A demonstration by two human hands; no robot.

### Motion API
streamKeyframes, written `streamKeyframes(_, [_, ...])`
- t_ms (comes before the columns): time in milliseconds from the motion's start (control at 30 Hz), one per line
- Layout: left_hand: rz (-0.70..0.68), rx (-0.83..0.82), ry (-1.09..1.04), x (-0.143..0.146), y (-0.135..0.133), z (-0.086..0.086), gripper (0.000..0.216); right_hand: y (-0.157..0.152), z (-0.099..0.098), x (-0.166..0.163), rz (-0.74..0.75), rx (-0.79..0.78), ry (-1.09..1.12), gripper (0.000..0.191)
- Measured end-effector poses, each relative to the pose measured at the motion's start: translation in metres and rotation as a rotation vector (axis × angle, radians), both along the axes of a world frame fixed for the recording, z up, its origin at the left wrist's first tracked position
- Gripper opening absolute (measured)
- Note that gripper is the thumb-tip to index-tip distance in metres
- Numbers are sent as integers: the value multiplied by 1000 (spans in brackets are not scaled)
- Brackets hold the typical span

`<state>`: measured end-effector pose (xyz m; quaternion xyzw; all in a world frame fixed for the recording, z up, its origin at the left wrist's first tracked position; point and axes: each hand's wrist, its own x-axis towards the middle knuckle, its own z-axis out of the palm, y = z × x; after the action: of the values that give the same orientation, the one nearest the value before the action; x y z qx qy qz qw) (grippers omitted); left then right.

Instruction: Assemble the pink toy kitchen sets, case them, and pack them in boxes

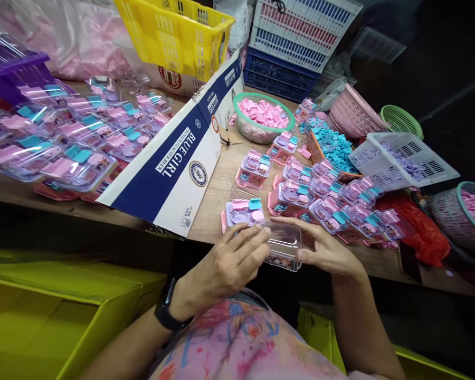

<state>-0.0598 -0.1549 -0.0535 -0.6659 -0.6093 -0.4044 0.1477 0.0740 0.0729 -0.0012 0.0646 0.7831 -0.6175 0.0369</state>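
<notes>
A clear plastic box (284, 240) is being held at the near edge of the desk (228, 174), low in front of the wearer, with a printed strip being shown along its lower side. Its right end is being gripped by the right hand (330, 250), the thumb being pressed to the near side and the fingers being stretched along the far one. Its left end is being covered by the curved fingers of the left hand (235, 258) (a black wristband (168, 311) is being worn on that arm); whether it is being gripped there cannot be told, the thumb being hidden.

Just beyond the left hand, a pink-and-lilac toy set (243, 215) is being partly hidden by the fingers. To the right, a cluster of similar toy sets (296, 192) is being carried by the desk. Farther back, pink pieces (263, 112) are being held in a green-rimmed basket (257, 136), and turquoise pieces (332, 145) in an orange basket (315, 151). On the left, a heap of cased toy sets (83, 126) is being screened off by a "BLUE GIRL" cardboard panel (178, 153).
</notes>
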Motion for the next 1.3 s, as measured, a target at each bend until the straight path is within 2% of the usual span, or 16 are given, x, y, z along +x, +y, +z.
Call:
streamKeyframes(67, [30,-7,114,-2,0,2,30,2,10,-2,50,86,-19,78])
streamKeyframes(167, [51,-16,189,-3,0,3,24,6,20,-7,149,299,-9,82])
streamKeyframes(233, [59,-32,167,-6,-2,2,29,10,24,-13,179,460,42,78])
streamKeyframes(300, [94,-8,83,-9,-3,-2,40,13,24,-23,169,557,127,73])
streamKeyframes(400, [259,129,-224,-18,-4,-13,51,18,14,-45,81,476,256,72])
streamKeyframes(467, [389,191,-559,-26,-2,-23,44,20,2,-62,28,355,308,73])
streamKeyframes(533, [452,179,-866,-33,2,-32,32,22,-10,-76,41,311,313,74])
streamKeyframes(633, [420,107,-1090,-41,11,-41,29,27,-21,-88,167,380,253,74])
streamKeyframes(833, [231,59,-1272,-39,27,-49,35,37,-17,-91,324,569,205,73])
streamKeyframes(1000, [191,96,-1374,-39,34,-57,41,38,-18,-91,382,644,168,78])
streamKeyframes(1133, [121,21,-1409,-40,38,-64,48,34,-14,-88,397,666,120,80])
streamKeyframes(1300, [-11,-1,-1410,-37,39,-74,74,26,-3,-86,402,679,13,74])
